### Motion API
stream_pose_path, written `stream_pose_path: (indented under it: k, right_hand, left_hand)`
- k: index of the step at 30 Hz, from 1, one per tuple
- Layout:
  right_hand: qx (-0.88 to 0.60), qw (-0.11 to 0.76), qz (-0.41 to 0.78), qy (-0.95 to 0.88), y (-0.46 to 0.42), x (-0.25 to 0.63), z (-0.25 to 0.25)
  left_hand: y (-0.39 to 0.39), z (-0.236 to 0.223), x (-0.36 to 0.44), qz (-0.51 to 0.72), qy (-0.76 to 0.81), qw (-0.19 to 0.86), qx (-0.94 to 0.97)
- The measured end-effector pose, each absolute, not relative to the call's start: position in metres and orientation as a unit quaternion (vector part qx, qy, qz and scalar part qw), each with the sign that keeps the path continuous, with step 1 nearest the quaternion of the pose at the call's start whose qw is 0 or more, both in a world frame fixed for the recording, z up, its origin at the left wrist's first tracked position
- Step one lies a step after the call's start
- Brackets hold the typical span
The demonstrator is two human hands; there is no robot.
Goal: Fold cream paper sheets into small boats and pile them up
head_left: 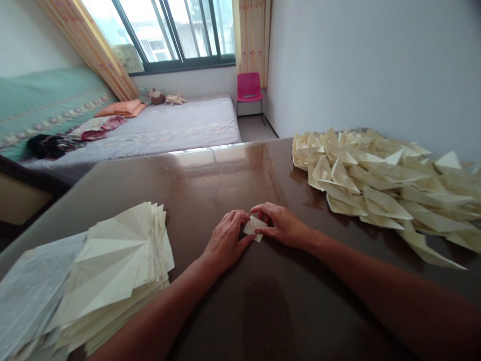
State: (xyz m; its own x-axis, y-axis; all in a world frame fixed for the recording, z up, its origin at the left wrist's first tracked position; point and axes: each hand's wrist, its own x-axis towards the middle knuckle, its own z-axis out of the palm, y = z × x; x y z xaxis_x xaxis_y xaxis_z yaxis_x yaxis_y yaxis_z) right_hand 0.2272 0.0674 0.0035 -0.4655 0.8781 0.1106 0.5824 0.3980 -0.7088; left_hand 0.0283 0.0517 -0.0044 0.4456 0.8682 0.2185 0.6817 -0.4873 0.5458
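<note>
A small folded piece of cream paper (pixel 254 225) is held between both hands, just above or on the brown tabletop. My left hand (pixel 228 235) pinches its left side with thumb and fingers. On the other side, my right hand (pixel 280 225) grips the right edge, its thumb and index finger closed on the paper. Parts of the paper are covered by the fingertips. To the left lies a thick stack of creased cream sheets (pixel 108 255). At the right, many folded paper boats (pixel 387 200) are heaped together.
The glossy brown table (pixel 210 185) reaches toward a bed (pixel 188 120) with a pale sheet. Printed paper (pixel 33 286) lies at the table's left, beside the creased stack. A pink chair (pixel 249 87) stands beyond, near the white wall (pixel 368 65) on the right.
</note>
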Motion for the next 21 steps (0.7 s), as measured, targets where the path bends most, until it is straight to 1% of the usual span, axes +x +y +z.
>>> stream_pose_path:
  k: [3, 6, 8, 11, 15, 17, 21]
  right_hand:
    - [-0.439, 0.273, 0.409, -0.752, 0.069, 0.227, 0.009]
    - [-0.432, 0.292, 0.443, -0.730, 0.071, 0.227, 0.011]
    - [-0.433, 0.312, 0.416, -0.736, 0.071, 0.228, 0.010]
    - [-0.419, 0.341, 0.343, -0.768, 0.069, 0.228, 0.011]
    - [-0.407, 0.347, 0.253, -0.806, 0.066, 0.229, 0.015]
    - [-0.409, 0.347, 0.237, -0.810, 0.065, 0.228, 0.015]
    - [-0.408, 0.355, 0.249, -0.803, 0.064, 0.227, 0.013]
  left_hand:
    - [0.054, -0.002, 0.027, 0.251, 0.491, 0.236, 0.800]
    - [0.056, 0.001, 0.025, 0.272, 0.495, 0.293, 0.772]
    - [0.057, 0.003, 0.024, 0.305, 0.490, 0.294, 0.762]
    - [0.057, 0.006, 0.025, 0.346, 0.465, 0.249, 0.776]
    - [0.055, 0.009, 0.028, 0.371, 0.437, 0.203, 0.794]
    - [0.054, 0.009, 0.029, 0.372, 0.442, 0.198, 0.792]
    - [0.053, 0.009, 0.029, 0.365, 0.454, 0.223, 0.782]
